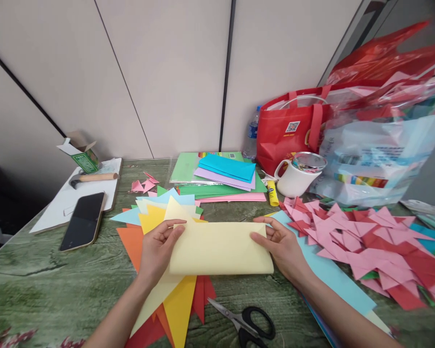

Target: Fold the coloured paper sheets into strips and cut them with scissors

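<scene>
A pale yellow sheet of paper (219, 249), folded over into a long rectangle, lies above the green table (58, 285). My left hand (158, 249) pinches its left end, thumb on top near the upper corner. My right hand (280, 246) grips its right end the same way. Under the sheet lies a fan of coloured paper triangles (155, 217) in yellow, orange, red and light blue. A light blue paper strip (333, 275) runs under my right forearm.
Black-handled scissors (246, 321) lie near the front edge. A phone (83, 220) and a hammer (94, 178) rest on a white board at left. Stacked coloured sheets (221, 176), a glue stick (272, 192), a white mug (299, 175), a red bag (293, 130) and folded pink-red pieces (369, 241) fill the back and right.
</scene>
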A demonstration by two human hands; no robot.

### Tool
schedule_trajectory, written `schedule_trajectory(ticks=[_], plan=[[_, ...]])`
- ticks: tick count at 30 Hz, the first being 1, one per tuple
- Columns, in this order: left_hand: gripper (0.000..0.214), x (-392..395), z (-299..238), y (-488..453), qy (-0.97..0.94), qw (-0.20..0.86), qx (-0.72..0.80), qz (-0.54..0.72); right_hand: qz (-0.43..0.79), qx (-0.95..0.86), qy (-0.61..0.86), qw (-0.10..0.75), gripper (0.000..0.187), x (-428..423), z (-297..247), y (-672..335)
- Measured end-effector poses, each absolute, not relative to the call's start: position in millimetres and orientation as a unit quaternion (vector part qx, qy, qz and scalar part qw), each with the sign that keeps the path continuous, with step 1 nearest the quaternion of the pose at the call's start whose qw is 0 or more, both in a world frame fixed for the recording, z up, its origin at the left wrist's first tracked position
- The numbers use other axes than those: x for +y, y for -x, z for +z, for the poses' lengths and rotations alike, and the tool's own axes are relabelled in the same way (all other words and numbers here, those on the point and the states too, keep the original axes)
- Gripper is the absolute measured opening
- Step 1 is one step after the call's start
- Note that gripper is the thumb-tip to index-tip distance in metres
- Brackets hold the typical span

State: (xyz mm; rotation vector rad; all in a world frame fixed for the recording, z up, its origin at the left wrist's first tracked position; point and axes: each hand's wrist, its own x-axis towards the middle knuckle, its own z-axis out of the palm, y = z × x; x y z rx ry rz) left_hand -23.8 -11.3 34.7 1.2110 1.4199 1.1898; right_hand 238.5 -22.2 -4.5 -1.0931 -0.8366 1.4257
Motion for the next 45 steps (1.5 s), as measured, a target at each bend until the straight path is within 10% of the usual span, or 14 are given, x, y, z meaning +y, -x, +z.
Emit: schedule_trajectory(ticks=[45], plan=[[0.041,-7.3,31.4,25.0,-0.438,0.495,0.557,0.503,0.588,-0.326,0.480,0.563,0.033,-21.4,-1.1,-245.6]])
